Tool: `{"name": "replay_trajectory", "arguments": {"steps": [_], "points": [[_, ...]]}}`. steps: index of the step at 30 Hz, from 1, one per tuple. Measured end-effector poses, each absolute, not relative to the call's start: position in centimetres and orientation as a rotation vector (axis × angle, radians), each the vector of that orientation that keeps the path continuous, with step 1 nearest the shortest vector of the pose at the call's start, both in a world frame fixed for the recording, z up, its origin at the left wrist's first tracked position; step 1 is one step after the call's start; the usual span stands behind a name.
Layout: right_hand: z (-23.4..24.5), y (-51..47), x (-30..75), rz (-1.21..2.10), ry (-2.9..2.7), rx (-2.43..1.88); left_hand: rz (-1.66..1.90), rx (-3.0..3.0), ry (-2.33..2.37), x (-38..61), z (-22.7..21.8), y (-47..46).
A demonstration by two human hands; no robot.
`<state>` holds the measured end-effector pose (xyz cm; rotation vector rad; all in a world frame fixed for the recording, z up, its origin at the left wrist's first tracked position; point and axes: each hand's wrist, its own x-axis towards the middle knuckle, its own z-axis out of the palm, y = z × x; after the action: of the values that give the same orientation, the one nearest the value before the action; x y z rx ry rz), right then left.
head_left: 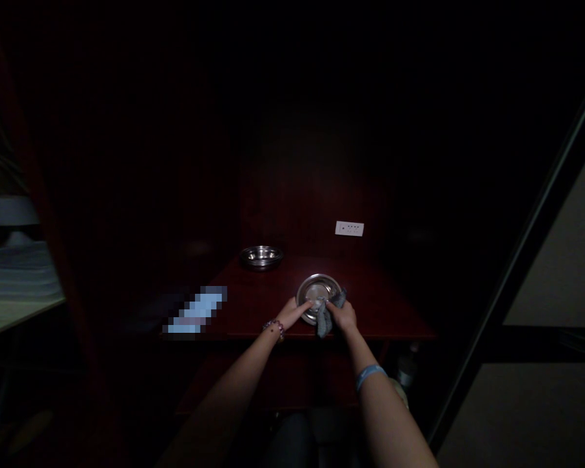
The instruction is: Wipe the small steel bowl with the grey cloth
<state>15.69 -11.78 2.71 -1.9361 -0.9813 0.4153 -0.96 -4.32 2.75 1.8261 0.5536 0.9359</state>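
"Where are you seeing the steel bowl (316, 292) from the hands?"

"I'm seeing it between them, just ahead of both, its open side facing me. It's round, so it's giving me no long axis to read. Neither hand is sitting nearer: both are meeting it at its near side."

"How are they closing?"

"The left hand (289, 313) is gripping the left rim, thumb reaching inside; the bowl is hiding the other fingers, so I'm not telling how far they're curling. The right hand (344, 316) is pinching a bunched grey cloth (324, 320), which is hanging over the near right rim."

"Anything beyond?"

"Stacked steel dishes (262, 259) are standing past the left hand, apart from the bowl, on the red table (280, 283)."
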Motion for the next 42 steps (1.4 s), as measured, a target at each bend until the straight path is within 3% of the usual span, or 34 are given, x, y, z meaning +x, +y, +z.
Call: {"name": "replay_trajectory", "arguments": {"steps": [42], "points": [[2.3, -11.5, 15.8, 0.456, -0.989, -1.906, 0.951, 1.803, 0.592, -1.0, 2.6, -3.9]]}}
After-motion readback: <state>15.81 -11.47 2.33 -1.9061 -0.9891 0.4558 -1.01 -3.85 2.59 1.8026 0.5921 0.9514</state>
